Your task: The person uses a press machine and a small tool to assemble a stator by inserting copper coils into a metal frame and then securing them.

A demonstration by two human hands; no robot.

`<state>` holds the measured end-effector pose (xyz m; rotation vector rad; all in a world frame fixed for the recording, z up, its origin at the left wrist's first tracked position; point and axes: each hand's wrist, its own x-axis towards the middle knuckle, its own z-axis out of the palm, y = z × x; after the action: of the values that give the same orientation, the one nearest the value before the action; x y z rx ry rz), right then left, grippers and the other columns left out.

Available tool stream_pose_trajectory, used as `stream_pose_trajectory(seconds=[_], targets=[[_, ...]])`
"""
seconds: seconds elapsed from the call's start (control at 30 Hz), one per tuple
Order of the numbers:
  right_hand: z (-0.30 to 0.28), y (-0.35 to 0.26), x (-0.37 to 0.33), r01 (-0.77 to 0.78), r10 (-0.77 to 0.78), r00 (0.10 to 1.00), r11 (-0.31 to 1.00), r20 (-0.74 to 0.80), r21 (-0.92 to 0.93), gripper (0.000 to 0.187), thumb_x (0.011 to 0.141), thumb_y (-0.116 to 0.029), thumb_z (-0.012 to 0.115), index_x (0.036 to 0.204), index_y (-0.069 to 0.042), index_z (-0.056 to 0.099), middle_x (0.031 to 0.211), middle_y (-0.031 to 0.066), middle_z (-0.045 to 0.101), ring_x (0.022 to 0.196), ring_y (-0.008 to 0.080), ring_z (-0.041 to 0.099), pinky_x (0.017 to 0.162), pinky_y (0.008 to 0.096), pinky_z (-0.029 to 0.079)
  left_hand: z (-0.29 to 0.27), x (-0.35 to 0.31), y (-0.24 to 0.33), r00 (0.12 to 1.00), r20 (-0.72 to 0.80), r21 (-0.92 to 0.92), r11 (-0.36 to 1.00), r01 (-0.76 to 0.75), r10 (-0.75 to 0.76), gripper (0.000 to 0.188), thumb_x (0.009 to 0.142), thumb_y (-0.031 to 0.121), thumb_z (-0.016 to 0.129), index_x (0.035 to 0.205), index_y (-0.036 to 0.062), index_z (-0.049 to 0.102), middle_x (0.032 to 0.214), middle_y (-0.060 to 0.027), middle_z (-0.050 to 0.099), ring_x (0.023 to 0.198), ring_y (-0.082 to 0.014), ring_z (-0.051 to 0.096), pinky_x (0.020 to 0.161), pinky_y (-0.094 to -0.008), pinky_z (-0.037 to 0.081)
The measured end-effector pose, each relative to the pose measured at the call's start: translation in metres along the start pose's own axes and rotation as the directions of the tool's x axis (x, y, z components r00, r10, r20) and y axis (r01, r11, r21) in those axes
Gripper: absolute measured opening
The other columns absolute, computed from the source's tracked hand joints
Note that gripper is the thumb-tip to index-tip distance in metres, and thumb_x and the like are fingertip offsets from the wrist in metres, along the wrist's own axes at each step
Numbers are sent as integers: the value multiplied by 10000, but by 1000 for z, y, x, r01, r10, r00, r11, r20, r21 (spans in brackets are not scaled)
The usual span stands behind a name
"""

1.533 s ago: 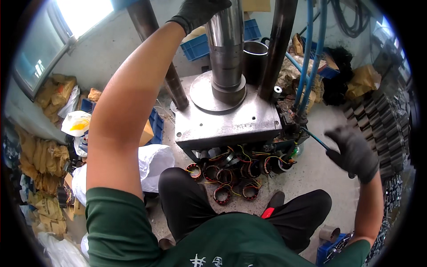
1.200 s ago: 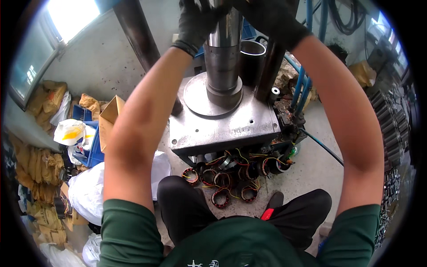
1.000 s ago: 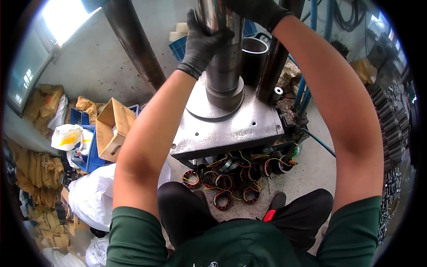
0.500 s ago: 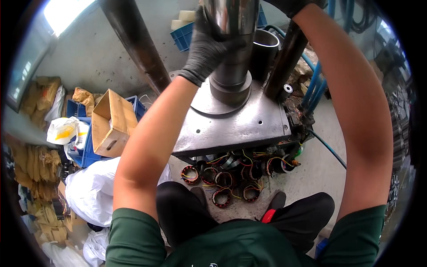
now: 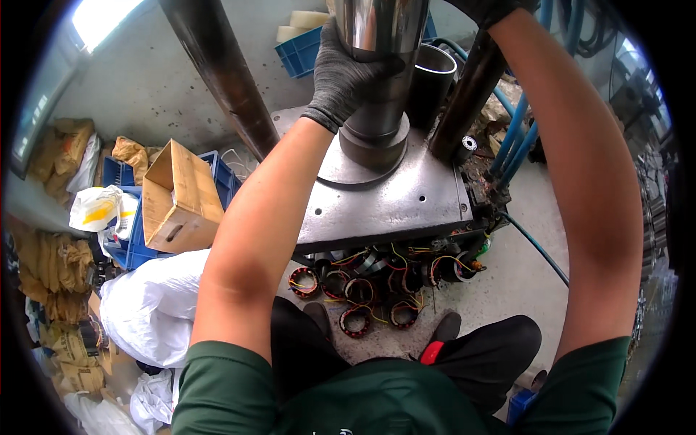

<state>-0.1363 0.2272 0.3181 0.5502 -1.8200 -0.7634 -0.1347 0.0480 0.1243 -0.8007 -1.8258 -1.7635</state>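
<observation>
"Where to start?"

"With the left hand (image 5: 348,80), gloved in dark grey. Cupped round the left side of a steel column (image 5: 380,29), with the thumb across the front, just below the shiny upper part. Grasping it, by the look."

"And on the right?"

"See only part of the right hand (image 5: 493,9), also gloved in dark material, cut off by the upper edge near a dark post (image 5: 471,94). Cannot tell whether clenched, slack or touching anything, with the fingers out of view."

"Where to find the column, exactly?"

"Upright above a metal plate (image 5: 377,221), toward the back, over a wider collar (image 5: 373,148) and a flat round disc (image 5: 341,170). Just behind to the right, see a black tube (image 5: 428,90), open at the top."

"And below the plate?"

"On the floor (image 5: 507,290), find a cluster of wire-wound rings (image 5: 354,334) with red and yellow leads."

"Off to the left?"

"Beside the left forearm (image 5: 268,217), note a cardboard box (image 5: 196,217), tilted among blue crates (image 5: 225,174). Nearer, see a white sack (image 5: 152,312); farther left, brown sacks (image 5: 51,268)."

"Anything by the right forearm (image 5: 580,159)?"

"Blue hoses (image 5: 518,138), running down beside the plate."
</observation>
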Motion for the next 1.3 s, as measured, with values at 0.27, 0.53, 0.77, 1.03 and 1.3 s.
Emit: stream_pose_trajectory(seconds=[0.27, 0.53, 0.77, 1.03, 1.3], targets=[[-10, -8, 2, 52, -51, 998, 998, -20, 41, 215, 884, -241, 636, 737, -108, 719, 715, 94, 669, 689, 253, 677, 636, 382, 541, -4, 3, -15, 1000, 2, 0, 1000, -24, 24, 1142, 524, 404, 1039, 1398, -1, 424, 1288, -193, 632, 1188, -312, 635, 1023, -396, 547], [-21, -16, 12, -108, 85, 991, 962, 102, 251, 428, 1004, -433, 596, 708, -128, 643, 629, 63, 607, 579, 230, 595, 597, 390, 500, -6, -2, -5, 1000, 25, 158, 987, -7, 3, 1096, 557, 404, 1030, 1381, 16, 422, 1258, -169, 606, 1182, -295, 617, 1027, -396, 537], [-8, -12, 1, 11, 94, 982, 837, -163, 548, 420, 973, -482, 645, 727, -142, 671, 641, 81, 633, 573, 262, 599, 593, 400, 504, 4, -5, 2, 1000, 10, 147, 989, 24, -26, 1102, 569, 379, 1026, 1399, 22, 394, 1271, -167, 589, 1215, -313, 595, 1044, -394, 520], [-33, -9, -9, -371, 154, 900, 762, 409, 530, 502, 945, -139, 772, 1417, -113, 605, 1261, 163, 686, 1122, 253, 700, 945, 368, 578, 0, -5, 1, 997, -47, 54, 997, 62, -59, 1022, 589, 221, 1021, 1387, 43, 407, 1298, -102, 555, 1220, -228, 542, 1078, -365, 476], [-160, -1, -114, -38, 38, 999, 739, 14, 673, 511, 861, -155, 775, 1340, -77, 616, 1230, 175, 665, 1140, 390, 641, 1001, 466, 513, -8, -29, 12, 969, -186, 8, 986, 165, -161, 945, 645, 244, 1001, 1394, 20, 470, 1261, -122, 635, 1195, -244, 602, 1069, -349, 483]])
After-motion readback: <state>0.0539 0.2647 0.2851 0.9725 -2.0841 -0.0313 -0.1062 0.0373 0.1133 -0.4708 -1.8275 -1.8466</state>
